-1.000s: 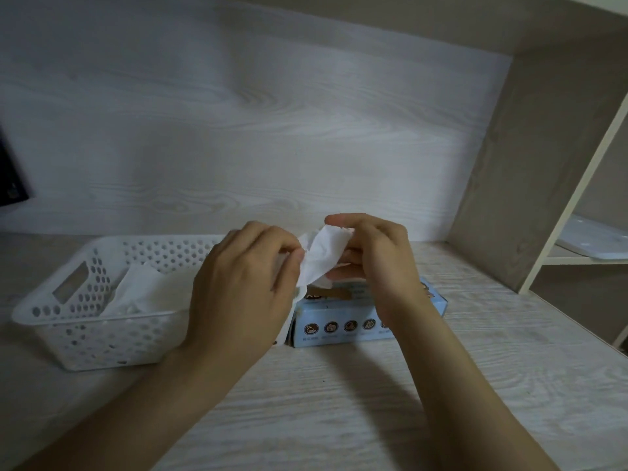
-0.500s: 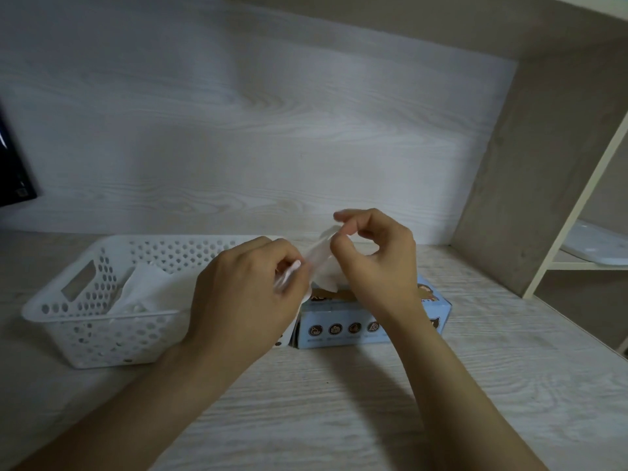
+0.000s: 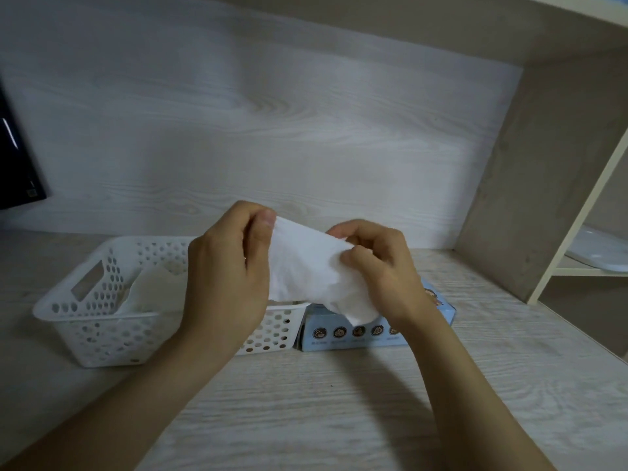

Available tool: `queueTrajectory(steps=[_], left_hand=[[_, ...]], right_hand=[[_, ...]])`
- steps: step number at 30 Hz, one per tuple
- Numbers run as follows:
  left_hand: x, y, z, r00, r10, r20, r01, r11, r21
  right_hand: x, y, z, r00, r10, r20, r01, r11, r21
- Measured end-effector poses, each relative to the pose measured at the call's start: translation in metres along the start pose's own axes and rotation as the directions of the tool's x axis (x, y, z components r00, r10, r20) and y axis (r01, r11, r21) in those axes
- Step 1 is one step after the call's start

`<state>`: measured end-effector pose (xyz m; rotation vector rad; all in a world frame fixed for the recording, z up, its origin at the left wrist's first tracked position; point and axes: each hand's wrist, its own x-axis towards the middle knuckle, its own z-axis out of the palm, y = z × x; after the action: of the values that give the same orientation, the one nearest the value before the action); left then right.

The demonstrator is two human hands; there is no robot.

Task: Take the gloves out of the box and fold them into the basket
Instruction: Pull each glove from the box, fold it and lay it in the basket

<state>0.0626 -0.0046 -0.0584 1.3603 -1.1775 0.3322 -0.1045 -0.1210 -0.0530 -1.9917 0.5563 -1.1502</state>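
Glove (image 3: 306, 270) that was bunched small a moment ago is now pulled wide over the box (image 3: 356, 334), pinched at one end by the left hand (image 3: 224, 270) and at the other by the right hand (image 3: 387, 266), so folding into the basket (image 3: 102, 334) is likely next.

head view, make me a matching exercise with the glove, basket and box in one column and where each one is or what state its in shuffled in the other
Things:
1. glove
2. basket
3. box

Places and states:
a. blue, on the desk, partly behind the right hand
b. pinched between the left hand and the right hand, above the desk
c. white, perforated, with folded white pieces lying in it

Pairs: 1-b, 2-c, 3-a
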Motion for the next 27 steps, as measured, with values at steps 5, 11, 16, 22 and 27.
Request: queueTrajectory(steps=[5, 11, 16, 22, 27], left_hand=[[0.012, -0.004, -0.002, 0.975, -0.213, 0.062, 0.222, 0.951, -0.216], [0.028, -0.022, -0.01, 0.863, -0.459, 0.21, 0.505, 0.789, -0.351], [0.041, -0.044, -0.024, 0.922, -0.37, 0.113, 0.377, 0.924, -0.055], [0.051, -0.062, -0.043, 0.964, -0.248, 0.099, 0.217, 0.942, 0.257], [0.054, -0.08, -0.054, 0.959, -0.27, 0.083, 0.225, 0.907, 0.355]], right_hand=[[-0.003, -0.007, -0.004, 0.935, 0.186, 0.302, -0.292, 0.887, 0.359], [-0.003, -0.009, -0.001, 0.963, 0.208, 0.173, -0.253, 0.919, 0.303], [0.002, 0.006, 0.013, 0.988, 0.151, -0.042, -0.15, 0.989, 0.017], [0.007, 0.02, 0.029, 0.995, -0.015, -0.097, -0.004, 0.98, -0.201], [0.026, 0.01, 0.041, 0.991, -0.004, -0.134, -0.034, 0.959, -0.281]])
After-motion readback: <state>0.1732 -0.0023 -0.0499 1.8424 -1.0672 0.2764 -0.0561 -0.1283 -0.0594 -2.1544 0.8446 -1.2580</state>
